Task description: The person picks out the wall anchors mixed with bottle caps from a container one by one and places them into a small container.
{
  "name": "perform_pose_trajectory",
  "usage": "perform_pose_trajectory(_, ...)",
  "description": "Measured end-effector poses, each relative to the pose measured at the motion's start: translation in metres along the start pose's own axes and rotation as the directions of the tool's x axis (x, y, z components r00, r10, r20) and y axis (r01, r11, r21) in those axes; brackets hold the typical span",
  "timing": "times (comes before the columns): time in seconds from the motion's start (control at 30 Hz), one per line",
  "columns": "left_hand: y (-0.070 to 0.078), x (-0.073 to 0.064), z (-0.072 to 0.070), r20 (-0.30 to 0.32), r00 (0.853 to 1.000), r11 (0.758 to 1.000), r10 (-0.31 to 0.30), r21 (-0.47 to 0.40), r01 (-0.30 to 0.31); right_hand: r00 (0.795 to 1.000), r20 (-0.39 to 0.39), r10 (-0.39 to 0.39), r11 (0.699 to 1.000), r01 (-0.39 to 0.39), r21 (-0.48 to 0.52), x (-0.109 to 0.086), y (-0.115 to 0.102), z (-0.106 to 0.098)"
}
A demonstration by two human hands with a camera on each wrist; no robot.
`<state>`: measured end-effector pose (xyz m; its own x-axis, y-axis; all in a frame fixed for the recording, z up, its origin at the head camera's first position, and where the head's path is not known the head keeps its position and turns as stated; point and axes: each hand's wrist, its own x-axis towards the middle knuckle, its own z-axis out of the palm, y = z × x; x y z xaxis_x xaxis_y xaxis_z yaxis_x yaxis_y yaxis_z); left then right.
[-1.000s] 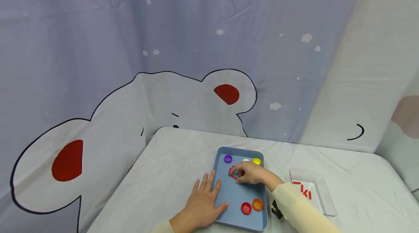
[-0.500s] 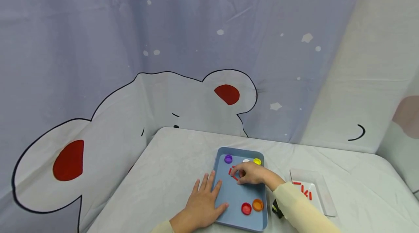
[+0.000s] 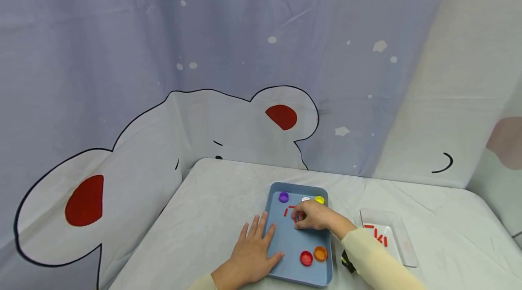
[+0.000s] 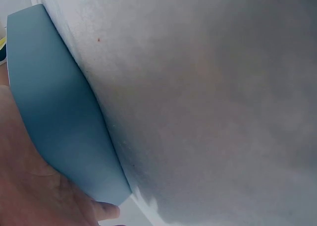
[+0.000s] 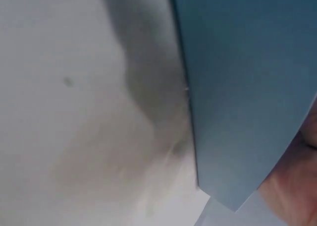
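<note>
A blue-grey tray [image 3: 293, 244] lies on the table. My left hand [image 3: 250, 253] rests across its left rim with the fingers spread; in the left wrist view the palm [image 4: 29, 176] is beside the tray's side wall. Over the far half of the tray, my right hand [image 3: 311, 215] has thumb and forefinger together at a small red stick [image 3: 295, 220], which it seems to pinch; the fingers partly hide it. Just left of those fingertips lie another upright red stick [image 3: 286, 212] and a level red stick [image 3: 291, 206].
Inside the tray sit purple [image 3: 283, 197], white [image 3: 306, 199], yellow [image 3: 319, 200], red [image 3: 306, 258] and orange [image 3: 320, 253] small round cups. A white box [image 3: 401, 240] holding several red sticks stands at right. A black object [image 3: 347, 262] shows beside the right sleeve.
My right hand's fingertips have shifted slightly to the right, and the red stick at them has moved along and turned steeper. The left hand keeps its place.
</note>
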<state>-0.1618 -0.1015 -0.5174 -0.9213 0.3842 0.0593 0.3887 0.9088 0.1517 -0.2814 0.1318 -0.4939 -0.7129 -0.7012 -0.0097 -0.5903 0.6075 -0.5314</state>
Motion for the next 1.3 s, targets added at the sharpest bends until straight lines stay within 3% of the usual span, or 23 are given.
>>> perform_pose_trajectory(0.27,0.0,0.0,-0.001,0.013,1.0,1.0,-0.004,-0.02,0.004,0.997,-0.077,-0.022,0.999,0.019,-0.049,-0.004,-0.002,0.003)
perform_pose_trajectory(0.67,0.004,0.002,-0.008,0.064,0.998,0.999,-0.03,-0.026,0.032,0.965,-0.257,-0.046,0.983,0.09,0.161,-0.029,-0.009,-0.008)
perform_pose_trajectory(0.93,0.003,0.0,-0.007,0.051,0.998,0.999,-0.033,-0.032,0.035,0.954,-0.299,0.034,0.96,0.052,0.275,-0.052,-0.009,-0.015)
perform_pose_trajectory(1.3,0.0,0.0,-0.002,0.005,1.0,0.999,0.002,-0.051,-0.002,0.917,-0.389,0.092,0.946,0.042,0.322,-0.081,-0.01,-0.023)
